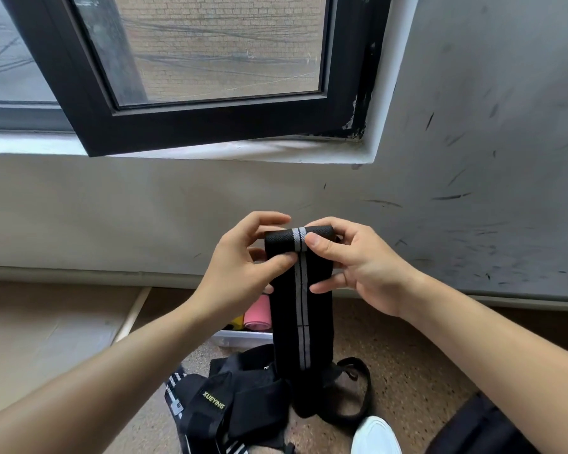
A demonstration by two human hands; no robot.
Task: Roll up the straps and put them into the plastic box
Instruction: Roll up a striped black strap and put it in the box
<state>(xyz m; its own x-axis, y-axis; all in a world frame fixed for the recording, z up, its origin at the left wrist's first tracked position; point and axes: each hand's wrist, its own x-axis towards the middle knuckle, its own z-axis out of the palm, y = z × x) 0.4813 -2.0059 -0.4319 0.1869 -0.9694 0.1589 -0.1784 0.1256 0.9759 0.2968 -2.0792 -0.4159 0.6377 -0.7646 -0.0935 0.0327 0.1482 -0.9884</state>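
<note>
I hold a black strap [300,309] with a grey centre stripe up in front of me. Its top end is wound into a small roll between my hands, and the rest hangs down to the floor. My left hand [243,267] pinches the roll's left side with thumb and fingers. My right hand [351,260] grips the right side, thumb on the front of the roll. Behind the strap stands the clear plastic box [243,337], mostly hidden, with a pink roll [258,317] and a yellow one [236,321] inside. More black straps [230,398] lie in a heap on the floor.
A white shoe [376,435] shows at the bottom edge, with dark clothing at the lower right. The speckled floor meets a scuffed grey wall [473,158] just past the box. An open black-framed window [194,77] juts out above.
</note>
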